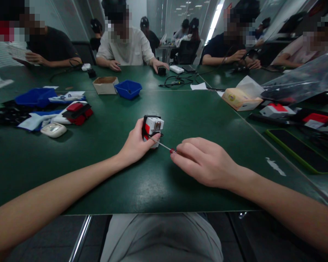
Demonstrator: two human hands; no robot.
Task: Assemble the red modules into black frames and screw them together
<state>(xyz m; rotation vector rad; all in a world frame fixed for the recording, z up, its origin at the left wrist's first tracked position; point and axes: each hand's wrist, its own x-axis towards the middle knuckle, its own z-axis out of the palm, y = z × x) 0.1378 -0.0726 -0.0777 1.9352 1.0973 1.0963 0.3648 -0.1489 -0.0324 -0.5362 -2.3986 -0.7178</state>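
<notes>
Near the middle of the green table, my left hand is closed around a small white, red and black boxy device, its thumb across the front. My right hand pinches the red handle of a screwdriver. The thin metal shaft points left and its tip meets the front of the device, by my left thumb. Exactly what the tip touches is too small to make out.
On the left lie a red and black device, a white rounded object and a blue tray. Ahead are a cardboard box and a blue bin. A tissue pack and a green-edged black tray lie right. Several people sit opposite.
</notes>
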